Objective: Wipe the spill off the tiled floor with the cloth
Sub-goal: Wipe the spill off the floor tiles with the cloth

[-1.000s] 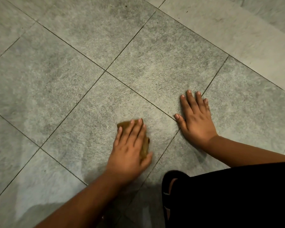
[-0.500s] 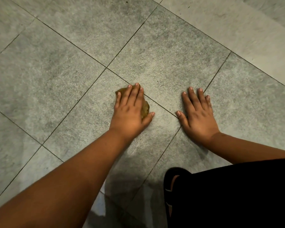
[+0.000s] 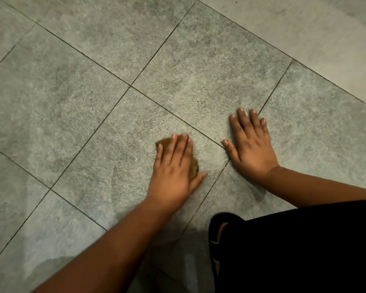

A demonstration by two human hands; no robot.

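My left hand (image 3: 174,168) lies flat on a small brown cloth (image 3: 193,169) and presses it onto the grey tiled floor (image 3: 82,115). Only the cloth's edges show, at the fingertips and beside the thumb. My right hand (image 3: 250,144) rests flat on the floor with fingers spread, a little to the right of the cloth, across a grout line. A faint wet sheen shows on the tiles near my left forearm (image 3: 106,250); no distinct spill stands out.
A black-clad knee (image 3: 304,246) fills the lower right corner. A paler strip of floor (image 3: 304,28) runs along the upper right. Dark grout lines cross the tiles diagonally.
My left hand has pulled the cloth back toward me from the tile corner where it was half a second ago. My right hand has stayed planted.
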